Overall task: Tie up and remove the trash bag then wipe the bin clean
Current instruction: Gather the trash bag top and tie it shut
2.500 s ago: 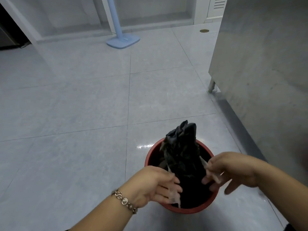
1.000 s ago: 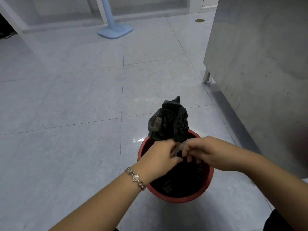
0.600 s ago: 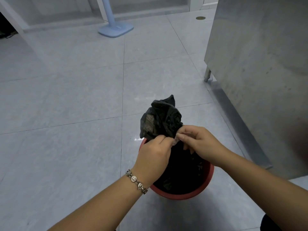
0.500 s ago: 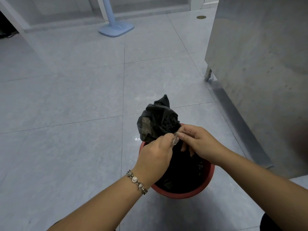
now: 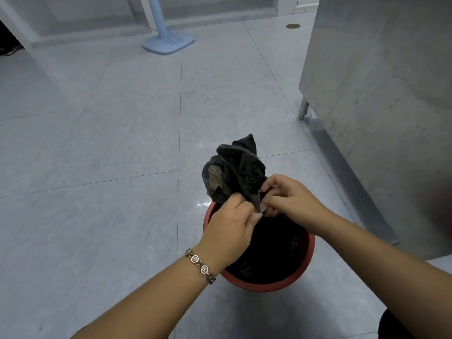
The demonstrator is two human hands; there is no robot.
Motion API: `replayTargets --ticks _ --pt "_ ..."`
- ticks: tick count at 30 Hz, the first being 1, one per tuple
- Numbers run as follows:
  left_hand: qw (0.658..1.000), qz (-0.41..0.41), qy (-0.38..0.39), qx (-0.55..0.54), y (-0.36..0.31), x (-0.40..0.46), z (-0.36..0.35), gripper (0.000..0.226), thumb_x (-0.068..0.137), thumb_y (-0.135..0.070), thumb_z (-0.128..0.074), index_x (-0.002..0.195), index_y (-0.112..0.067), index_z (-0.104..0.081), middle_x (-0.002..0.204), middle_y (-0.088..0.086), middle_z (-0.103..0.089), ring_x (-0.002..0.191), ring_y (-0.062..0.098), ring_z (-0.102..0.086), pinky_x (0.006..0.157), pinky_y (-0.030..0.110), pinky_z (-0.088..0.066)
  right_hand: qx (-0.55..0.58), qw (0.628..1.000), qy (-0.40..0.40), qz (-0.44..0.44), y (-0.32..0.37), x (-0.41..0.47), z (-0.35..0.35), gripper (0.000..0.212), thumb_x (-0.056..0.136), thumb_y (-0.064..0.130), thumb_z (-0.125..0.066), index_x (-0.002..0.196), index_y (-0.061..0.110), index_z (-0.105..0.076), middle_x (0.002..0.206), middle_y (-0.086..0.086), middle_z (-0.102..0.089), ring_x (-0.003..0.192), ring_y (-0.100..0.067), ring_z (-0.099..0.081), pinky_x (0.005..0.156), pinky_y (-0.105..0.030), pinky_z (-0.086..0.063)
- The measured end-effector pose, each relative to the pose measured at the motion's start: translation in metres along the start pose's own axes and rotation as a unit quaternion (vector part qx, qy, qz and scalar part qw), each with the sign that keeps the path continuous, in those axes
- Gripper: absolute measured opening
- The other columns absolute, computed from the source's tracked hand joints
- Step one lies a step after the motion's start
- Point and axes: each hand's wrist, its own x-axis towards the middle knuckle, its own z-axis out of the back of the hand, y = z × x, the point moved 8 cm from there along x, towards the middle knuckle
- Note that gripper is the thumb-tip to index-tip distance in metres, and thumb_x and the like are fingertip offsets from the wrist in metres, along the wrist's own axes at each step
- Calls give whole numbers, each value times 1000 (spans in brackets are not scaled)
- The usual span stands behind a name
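A crumpled black plastic trash bag (image 5: 236, 172), its gathered top bunched above the far rim, sat inside a round red plastic bin (image 5: 308, 253) on the grey tiled floor (image 5: 97, 143). The left hand (image 5: 230, 232) and right hand (image 5: 291, 200) met over the bin, fingers curled and pinching the bag's neck. The knot appeared unfinished; lifting the bag out and wiping the bin remained.

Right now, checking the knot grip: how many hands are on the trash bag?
2: the left hand and the right hand both pinch the black trash bag at its gathered neck above the red bin.
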Motion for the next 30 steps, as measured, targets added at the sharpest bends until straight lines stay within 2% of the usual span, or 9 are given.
replayTargets --ticks 4,7,9,11,15,19,21,24,30 --pt "980 135 81 -118 26 5 -15 28 92 -19 -54 65 -14 -52 97 -2 -40 80 4 -47 72 10 -35 -93 993 -11 75 13 -12 0 19 74 -1 -58 84 15 -59 85 -6 -66 75 -17 -65 67 -32 -53" --pt "961 170 99 -194 32 6 -19 30 92 -14 -54 62 -10 -56 100 1 -44 90 12 -50 82 20 -38 -244 957 33 152 20 -26 -15 19 72 31 -73 81 21 -59 79 12 -56 70 -2 -54 61 -12 -41" --pt "943 180 136 -244 32 3 -25 31 92 -13 -55 61 -12 -59 101 -1 -46 100 7 -50 88 12 -34 -330 932 54 143 12 -28 -25 30 71 50 -72 87 27 -60 81 16 -54 74 0 -52 63 -11 -39" --pt "930 184 159 -274 31 3 -26 32 92 -12 -54 61 -15 -61 106 0 -48 109 1 -46 91 3 -26 -370 917 25 143 10 -27 -25 29 75 48 -70 94 27 -66 85 14 -55 78 -3 -54 65 -13 -38" --pt "931 169 196 -259 33 2 -22 18 88 -15 -61 72 -13 -67 111 -7 -48 118 -2 -41 95 8 -31 -372 912 3 172 12 -27 -25 14 86 30 -65 92 21 -73 85 5 -67 77 -10 -61 66 -19 -43" --pt "956 149 156 -198 42 -1 -8 15 83 -15 -68 96 -20 -72 104 -7 -54 93 0 -58 82 15 -48 -313 942 16 117 2 -18 -10 21 86 27 -64 67 27 -56 65 11 -53 57 -3 -48 53 -13 -35" --pt "952 170 82 -240 49 -3 8 15 82 -15 -70 94 -21 -76 93 -5 -61 69 5 -63 61 18 -51 -303 946 46 107 -3 -15 -7 23 87 26 -63 68 28 -51 72 12 -52 62 -2 -49 57 -12 -37" --pt "957 147 36 -249 55 -8 20 14 82 -21 -69 89 -30 -76 86 -10 -63 64 1 -59 55 15 -47 -293 950 73 84 -12 -11 -1 23 88 27 -63 68 27 -53 64 12 -53 56 2 -49 56 -12 -40" --pt "928 240 83 -273 92 -23 10 11 77 -14 -74 72 -22 -78 68 -12 -63 59 1 -55 50 20 -45 -465 882 51 58 -31 0 37 32 89 37 -60 61 29 -45 58 9 -50 57 -8 -47 50 -22 -30"
